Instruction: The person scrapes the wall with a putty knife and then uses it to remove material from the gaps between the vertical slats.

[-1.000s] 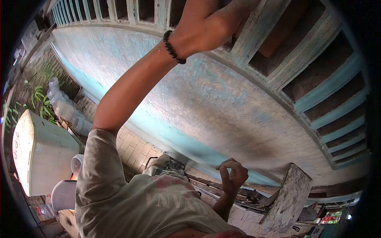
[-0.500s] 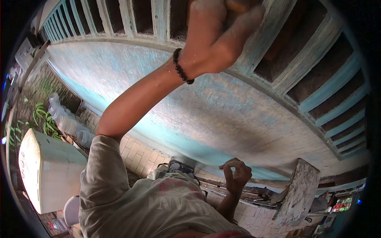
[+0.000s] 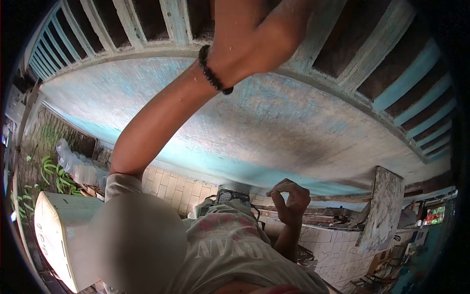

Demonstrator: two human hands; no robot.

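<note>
My left hand (image 3: pixel 259 41) reaches up to the weathered blue-and-white slats (image 3: pixel 374 46) at the top of the head view. A black bead bracelet (image 3: pixel 211 72) circles that wrist. The upper edge cuts off most of its fingers; they look bent round something, but what it is does not show. Low on the right, my right hand (image 3: pixel 293 200) is raised in front of the wall with its fingers curled and the thumb close to the forefinger. Whatever it may pinch is too small to make out.
Below the slats runs a scuffed wall (image 3: pixel 274 112) with worn paint. A white box (image 3: pixel 63 240) and clear plastic bottles (image 3: pixel 78 164) stand at the left. A peeling board (image 3: pixel 384 208) leans at the right. Pale tiles (image 3: pixel 171 188) cover the floor.
My left hand has shifted up and slightly left, and a brownish thing glimpsed in its fingers is now out of frame. My right hand keeps its curled shape.
</note>
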